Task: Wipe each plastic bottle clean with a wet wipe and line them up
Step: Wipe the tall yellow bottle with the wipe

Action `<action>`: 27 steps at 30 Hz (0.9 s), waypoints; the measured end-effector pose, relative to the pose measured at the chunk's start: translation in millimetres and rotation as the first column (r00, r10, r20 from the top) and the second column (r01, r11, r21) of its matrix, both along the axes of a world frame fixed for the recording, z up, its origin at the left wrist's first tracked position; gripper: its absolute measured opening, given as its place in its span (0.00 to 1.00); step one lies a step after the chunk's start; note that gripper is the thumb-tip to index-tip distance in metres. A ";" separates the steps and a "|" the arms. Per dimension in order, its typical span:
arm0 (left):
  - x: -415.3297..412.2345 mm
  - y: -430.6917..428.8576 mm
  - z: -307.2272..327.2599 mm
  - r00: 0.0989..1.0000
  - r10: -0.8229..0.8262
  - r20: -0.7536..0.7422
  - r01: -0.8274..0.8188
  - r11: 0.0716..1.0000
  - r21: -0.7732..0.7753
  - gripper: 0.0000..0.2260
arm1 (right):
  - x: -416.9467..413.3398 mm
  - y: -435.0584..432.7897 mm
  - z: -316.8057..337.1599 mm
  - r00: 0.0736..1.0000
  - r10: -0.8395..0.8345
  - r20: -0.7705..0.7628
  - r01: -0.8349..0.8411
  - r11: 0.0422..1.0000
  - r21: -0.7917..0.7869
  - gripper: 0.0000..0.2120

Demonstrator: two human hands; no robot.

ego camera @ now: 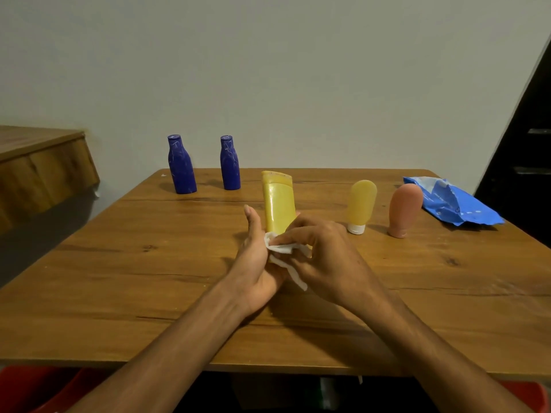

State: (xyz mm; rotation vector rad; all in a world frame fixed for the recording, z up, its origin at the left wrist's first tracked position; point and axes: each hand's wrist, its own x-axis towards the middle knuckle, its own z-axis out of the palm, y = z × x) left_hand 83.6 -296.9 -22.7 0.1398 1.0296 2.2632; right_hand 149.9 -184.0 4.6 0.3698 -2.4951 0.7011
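Note:
My left hand (256, 263) grips the lower end of a tall yellow bottle (278, 201) held upright above the middle of the wooden table (119, 278). My right hand (325, 257) presses a white wet wipe (283, 251) against the bottle's base. Two dark blue bottles (181, 165) (230, 163) stand side by side at the far edge. A small yellow tube with a white cap (361, 205) and a pink tube (405, 210) stand upside down to the right.
A crumpled blue wet wipe pack (453, 201) lies at the far right corner. A wooden shelf (38, 162) juts out at the left. A dark doorway (524, 144) is at the right. Red objects (26, 389) show below the table's front edge.

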 end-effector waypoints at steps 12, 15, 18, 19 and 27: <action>2.7 3.8 2.2 0.990 0.062 -0.124 -0.079 0.987 -0.139 0.35 | -3.8 -4.0 -4.9 0.993 -0.039 -0.107 0.028 0.994 -0.107 0.11; 8.1 6.9 0.9 0.987 0.045 -0.155 -0.068 0.988 -0.142 0.31 | -6.9 -1.5 -4.9 0.981 -0.109 -0.163 0.080 0.982 -0.171 0.11; 8.8 6.6 1.9 0.986 0.055 -0.159 -0.079 0.986 -0.150 0.32 | -6.2 -2.0 -3.4 0.981 -0.106 -0.163 0.078 0.982 -0.170 0.11; 7.3 5.8 2.0 0.987 0.063 -0.150 -0.085 0.985 -0.147 0.33 | -5.0 -2.7 -2.3 0.986 -0.079 -0.147 0.057 0.987 -0.149 0.10; 4.8 6.9 0.2 0.987 0.077 -0.139 -0.091 0.991 -0.094 0.33 | -6.4 -4.4 -0.7 0.980 -0.122 -0.159 0.095 0.982 -0.164 0.11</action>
